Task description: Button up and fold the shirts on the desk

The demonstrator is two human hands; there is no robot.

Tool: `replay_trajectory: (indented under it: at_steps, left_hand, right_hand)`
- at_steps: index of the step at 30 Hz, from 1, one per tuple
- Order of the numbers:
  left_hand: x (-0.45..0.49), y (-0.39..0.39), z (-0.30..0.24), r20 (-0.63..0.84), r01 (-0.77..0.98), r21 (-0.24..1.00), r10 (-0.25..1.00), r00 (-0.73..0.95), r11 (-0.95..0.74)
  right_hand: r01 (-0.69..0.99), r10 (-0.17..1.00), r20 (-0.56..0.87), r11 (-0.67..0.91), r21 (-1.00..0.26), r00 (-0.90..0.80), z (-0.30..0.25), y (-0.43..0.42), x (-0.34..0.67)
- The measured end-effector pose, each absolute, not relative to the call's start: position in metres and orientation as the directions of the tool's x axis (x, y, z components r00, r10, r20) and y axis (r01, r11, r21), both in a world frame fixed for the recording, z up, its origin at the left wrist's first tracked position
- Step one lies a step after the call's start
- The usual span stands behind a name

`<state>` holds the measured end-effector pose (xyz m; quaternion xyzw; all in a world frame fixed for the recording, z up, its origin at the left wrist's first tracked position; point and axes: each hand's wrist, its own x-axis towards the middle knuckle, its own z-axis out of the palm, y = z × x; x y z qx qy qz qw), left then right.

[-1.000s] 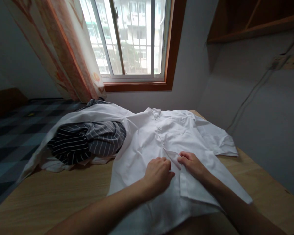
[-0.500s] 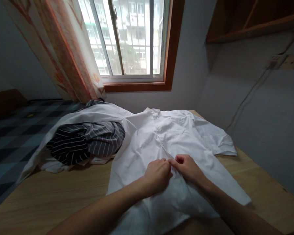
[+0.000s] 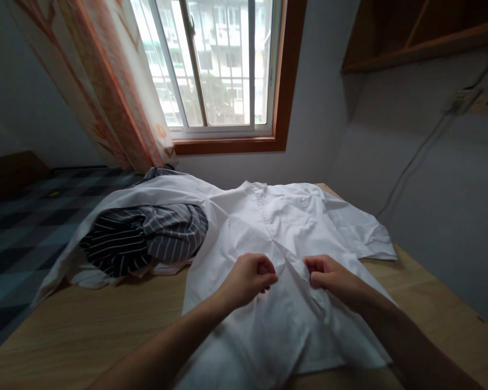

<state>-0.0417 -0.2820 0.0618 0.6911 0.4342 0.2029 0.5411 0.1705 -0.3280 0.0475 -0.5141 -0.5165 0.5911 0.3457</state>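
A white button-up shirt (image 3: 223,254) lies front side up, its collar towards the window and its front parted below the middle. My right hand (image 3: 329,276) is closed on the shirt's front edge, which is lifted and creased beneath the fingers. Just left of the opening, my left hand (image 3: 252,276) hovers at the cloth with fingers curled and thumb pressed in. Whether any fabric is pinched in it I cannot make out. One sleeve (image 3: 366,233) is spread to the right, while the other stretches left behind a striped bundle of clothes.
The wooden tabletop (image 3: 117,330) carries the shirt. Dark striped garments (image 3: 146,235) are heaped at left, beside a checked bed cover (image 3: 12,233). Behind are a window (image 3: 223,81) and a curtain (image 3: 117,92). A wooden shelf (image 3: 423,51) and a cable (image 3: 406,162) are on the right.
My hands, which were together at the shirt's front, have moved apart. The right has drawn the front edge to the right, and the front now gapes between them.
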Motion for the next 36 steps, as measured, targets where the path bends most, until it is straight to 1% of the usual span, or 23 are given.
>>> replay_trajectory:
  at_steps: [2,4,7,10,12,14,17,21,25,28,32,34,36]
  left_hand:
    - [-0.041,-0.281,0.058,-0.242,0.260,0.959,0.811,0.533,0.115]
    - [-0.038,-0.281,0.054,-0.270,0.158,0.963,0.811,0.519,0.219]
    - [-0.035,-0.281,0.050,-0.276,0.082,0.959,0.823,0.496,0.273]
    - [-0.032,-0.282,0.049,-0.287,0.086,0.955,0.820,0.496,0.283]
    - [-0.031,-0.283,0.049,-0.295,0.100,0.954,0.816,0.496,0.284]
    - [-0.031,-0.284,0.050,-0.302,0.107,0.952,0.816,0.493,0.287]
    - [-0.031,-0.286,0.053,-0.306,0.105,0.950,0.812,0.497,0.294]
    - [-0.031,-0.286,0.058,-0.328,0.108,0.942,0.800,0.503,0.318]
    - [-0.032,-0.286,0.059,-0.351,0.122,0.933,0.780,0.519,0.338]
    - [-0.033,-0.285,0.058,-0.350,0.115,0.932,0.766,0.539,0.344]
    - [-0.035,-0.283,0.053,-0.353,0.082,0.924,0.749,0.561,0.374]
    - [-0.036,-0.282,0.051,-0.350,0.067,0.921,0.739,0.575,0.383]
    - [-0.037,-0.282,0.050,-0.350,0.063,0.918,0.727,0.591,0.391]
  right_hand:
    - [-0.001,0.909,-0.346,-0.356,-0.935,-0.230,0.046,-0.326,0.169]
    - [-0.097,0.904,-0.386,-0.407,-0.908,-0.183,0.041,-0.326,0.163]
    - [-0.207,0.925,-0.357,-0.377,-0.903,-0.127,0.036,-0.331,0.150]
    - [-0.251,0.943,-0.324,-0.334,-0.909,-0.080,0.035,-0.336,0.140]
    - [-0.269,0.953,-0.302,-0.296,-0.917,-0.019,0.035,-0.337,0.136]
    - [-0.258,0.964,-0.260,-0.240,-0.936,0.046,0.035,-0.338,0.136]
    - [-0.144,0.981,-0.161,-0.145,-0.979,0.105,0.037,-0.340,0.136]
    - [0.042,0.996,-0.035,-0.039,-0.998,0.079,0.040,-0.345,0.134]
    - [0.109,0.998,0.038,0.032,-0.993,0.053,0.041,-0.346,0.130]
    - [0.080,0.998,0.047,0.043,-0.996,0.049,0.040,-0.344,0.129]
    - [-0.060,0.999,-0.007,-0.004,-0.998,0.049,0.037,-0.342,0.129]
    - [-0.067,0.997,-0.024,-0.019,-0.998,0.074,0.033,-0.341,0.128]
    - [-0.037,0.994,-0.008,-0.004,-0.999,0.105,0.028,-0.341,0.126]
